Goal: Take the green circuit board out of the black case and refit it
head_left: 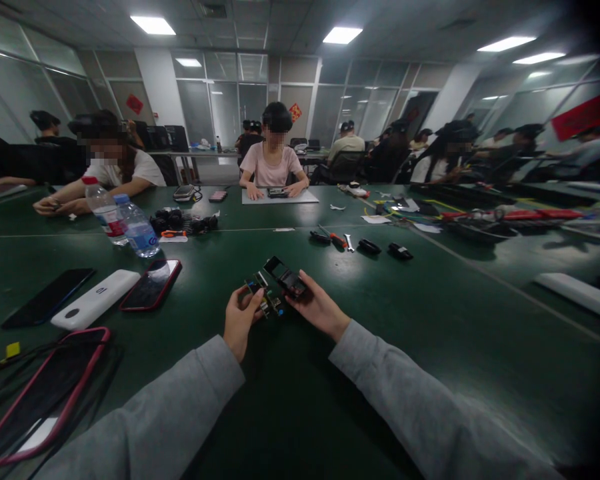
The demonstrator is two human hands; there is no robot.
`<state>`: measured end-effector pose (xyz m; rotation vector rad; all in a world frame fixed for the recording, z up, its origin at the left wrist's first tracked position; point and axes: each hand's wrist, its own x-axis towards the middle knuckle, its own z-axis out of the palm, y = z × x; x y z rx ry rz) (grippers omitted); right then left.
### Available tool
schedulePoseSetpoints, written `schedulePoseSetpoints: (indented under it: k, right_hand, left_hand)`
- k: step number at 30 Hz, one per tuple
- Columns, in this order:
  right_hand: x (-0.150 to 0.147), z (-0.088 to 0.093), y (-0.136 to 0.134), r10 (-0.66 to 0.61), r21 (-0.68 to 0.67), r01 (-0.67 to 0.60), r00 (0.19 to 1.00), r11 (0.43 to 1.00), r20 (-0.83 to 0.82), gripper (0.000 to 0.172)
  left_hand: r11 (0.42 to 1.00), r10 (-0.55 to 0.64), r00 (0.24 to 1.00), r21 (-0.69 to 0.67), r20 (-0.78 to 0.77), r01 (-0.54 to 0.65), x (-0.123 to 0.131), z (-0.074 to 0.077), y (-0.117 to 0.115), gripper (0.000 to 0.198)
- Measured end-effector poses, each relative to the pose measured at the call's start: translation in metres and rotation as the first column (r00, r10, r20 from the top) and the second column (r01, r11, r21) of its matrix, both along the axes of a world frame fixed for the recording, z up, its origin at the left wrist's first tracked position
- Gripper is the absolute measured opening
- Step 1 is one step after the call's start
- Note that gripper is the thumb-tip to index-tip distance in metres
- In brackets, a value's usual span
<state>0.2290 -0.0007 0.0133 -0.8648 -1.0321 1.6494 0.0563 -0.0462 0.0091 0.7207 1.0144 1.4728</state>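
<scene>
Board (261,295) in our left hand (243,315), black box (286,279) in our right hand (319,303) — that is what we hold, up over the green table (405,320). Our left thumb lies on the board and the fingers curl round its side, so that grip is narrow. Our right hand holds the box by its right end, and the other end points away and to our left. Board and box are very near each other — we cannot tell if they touch.

On our left we see a black phone (47,298), a white power bank (96,299) and a red phone (151,287), side by side. Nearer to us is a pink phone (45,407) with dark wires over it. Behind them are a red-capped bottle (106,212) and a blue-capped bottle (137,228), close together. Past our hands lie a screwdriver (338,241) and a wrench (349,243). Across from us, a person (274,163) has both hands on a white mat (306,198).
</scene>
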Motion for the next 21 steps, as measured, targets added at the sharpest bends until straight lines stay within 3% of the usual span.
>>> schedulePoseSetpoints:
  k: [5,10,14,16,21]
  right_hand:
    - [-0.004,0.003,-0.005,0.088,0.093,-0.087,0.996,0.992,-0.007,0.040]
    - [-0.003,-0.001,-0.002,0.002,0.082,-0.006,0.998,0.997,0.060,0.039]
    - [-0.003,-0.006,0.000,-0.102,0.171,0.065,0.971,0.983,0.217,0.041]
    - [-0.004,-0.008,0.000,-0.170,0.282,0.071,0.923,0.957,0.344,0.037]
    - [-0.004,-0.010,-0.002,-0.290,0.537,-0.067,0.782,0.841,0.552,0.025]
  left_hand:
    - [1.000,-0.023,1.000,0.009,0.019,0.023,-0.001,0.004,-0.002,0.047]
    - [0.999,-0.033,0.998,0.001,0.049,0.033,-0.001,0.005,-0.002,0.046]
    - [0.999,-0.039,0.998,0.014,0.055,0.038,-0.002,0.003,-0.002,0.045]
    - [0.999,-0.033,0.998,0.007,0.057,0.033,-0.002,0.002,-0.002,0.046]
    - [1.000,-0.027,0.998,-0.009,0.062,0.028,-0.002,-0.001,0.000,0.046]
